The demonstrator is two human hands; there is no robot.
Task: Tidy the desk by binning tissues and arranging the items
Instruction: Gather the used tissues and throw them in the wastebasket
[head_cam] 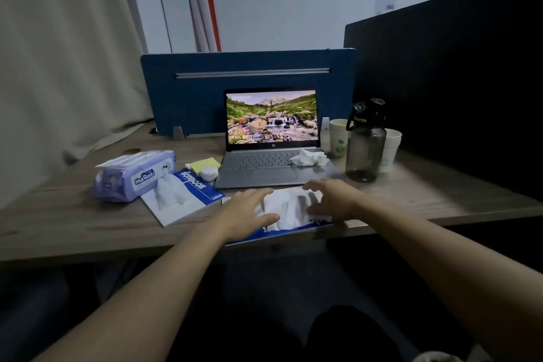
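1. The left hand [246, 211] is spread flat, fingers apart, touching the white tissue [289, 209].
2. The right hand [332, 200] is spread wide too, pressing the same tissue.
3. The tissue lies on a blue notebook [264, 233] at the surface's [73, 214] front edge.

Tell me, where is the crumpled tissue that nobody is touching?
In the head view, the crumpled tissue lies on the right end of the laptop keyboard, just left of the paper cup and the dark bottle.

A flattened white tissue [289, 209] lies on a blue notebook [282, 233] at the surface's near edge. Another tissue [310, 158] — crumpled — sits on the open laptop's [264, 166] keyboard — right side.
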